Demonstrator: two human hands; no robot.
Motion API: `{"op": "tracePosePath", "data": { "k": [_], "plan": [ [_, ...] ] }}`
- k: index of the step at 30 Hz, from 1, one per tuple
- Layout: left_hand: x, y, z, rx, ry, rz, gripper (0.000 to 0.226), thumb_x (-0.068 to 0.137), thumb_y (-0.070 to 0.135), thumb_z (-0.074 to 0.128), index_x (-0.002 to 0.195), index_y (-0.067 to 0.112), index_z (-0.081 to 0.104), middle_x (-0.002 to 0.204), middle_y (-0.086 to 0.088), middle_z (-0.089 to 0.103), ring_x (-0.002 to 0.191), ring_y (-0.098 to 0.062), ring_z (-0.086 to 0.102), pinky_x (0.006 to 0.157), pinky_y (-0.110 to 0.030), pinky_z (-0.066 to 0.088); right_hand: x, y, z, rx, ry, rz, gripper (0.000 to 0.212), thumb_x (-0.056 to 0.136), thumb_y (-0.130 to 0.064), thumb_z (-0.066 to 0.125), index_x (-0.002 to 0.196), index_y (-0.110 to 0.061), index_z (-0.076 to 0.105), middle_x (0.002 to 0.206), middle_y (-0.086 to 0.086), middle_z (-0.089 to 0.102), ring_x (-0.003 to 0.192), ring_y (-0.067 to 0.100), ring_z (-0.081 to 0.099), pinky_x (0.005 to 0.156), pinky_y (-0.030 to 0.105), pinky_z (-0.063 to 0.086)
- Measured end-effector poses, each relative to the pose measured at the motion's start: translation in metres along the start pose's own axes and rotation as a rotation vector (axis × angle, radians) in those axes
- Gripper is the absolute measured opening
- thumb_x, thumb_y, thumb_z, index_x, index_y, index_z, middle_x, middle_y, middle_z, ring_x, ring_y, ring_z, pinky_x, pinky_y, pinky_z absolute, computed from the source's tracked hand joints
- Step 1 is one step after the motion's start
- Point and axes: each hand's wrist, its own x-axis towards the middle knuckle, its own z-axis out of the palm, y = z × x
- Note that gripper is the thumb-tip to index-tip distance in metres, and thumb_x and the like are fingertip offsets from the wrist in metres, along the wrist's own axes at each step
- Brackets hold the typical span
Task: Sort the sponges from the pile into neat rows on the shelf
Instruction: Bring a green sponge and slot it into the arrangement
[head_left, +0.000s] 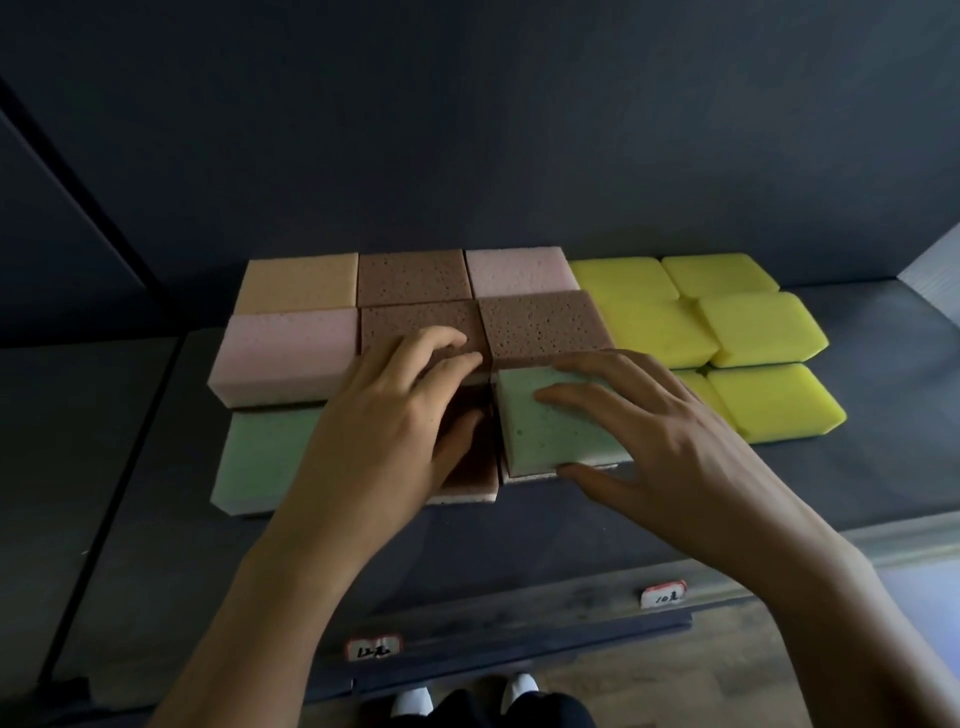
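Observation:
Sponges lie in rows on a dark shelf (883, 478). My right hand (660, 441) grips a green sponge (550, 431) in the front row, fingers over its top and thumb at its front edge. My left hand (384, 415) rests on a brown sponge (467, 467) in the front row, its fingertips touching the brown sponge (415, 325) behind it. Another green sponge (254, 457) sits front left. A pink sponge (285, 353) lies behind that one. An orange sponge (301, 283), a brown one (413, 275) and a pink one (519, 270) form the back row.
Several yellow sponges (753, 327) lie in rows to the right of the block. A brown sponge (540, 325) sits just behind the gripped green one. Two price tags (662, 595) are fixed to the shelf's front edge. A dark back wall stands behind.

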Motion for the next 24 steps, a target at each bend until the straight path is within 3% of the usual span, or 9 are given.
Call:
{"op": "tracePosePath", "data": {
  "k": [14,24],
  "plan": [
    [0.0026,-0.0027,0.0048,-0.02,-0.038,-0.054,0.041,0.088,0.022,0.057,0.127,0.009,0.06,0.133,-0.001,0.054,0.123,-0.021,0.05,0.1,-0.04,0.044,-0.0005,0.0026,0.0039,0.041,-0.022,0.008,0.056,0.082,-0.04,0.067,0.133,-0.022,0.056,0.142,-0.001,0.048,0.133,0.021,0.043,0.101,0.046,0.048],
    [0.0024,-0.0008,0.0044,-0.019,-0.053,-0.064,0.044,0.087,0.023,0.056,0.128,0.009,0.06,0.134,-0.002,0.054,0.123,-0.022,0.05,0.101,-0.039,0.044,0.0054,0.0075,0.0069,0.041,-0.026,0.001,0.054,0.085,-0.042,0.061,0.135,-0.023,0.055,0.143,-0.002,0.048,0.132,0.02,0.043,0.103,0.041,0.046]
  ]
}}
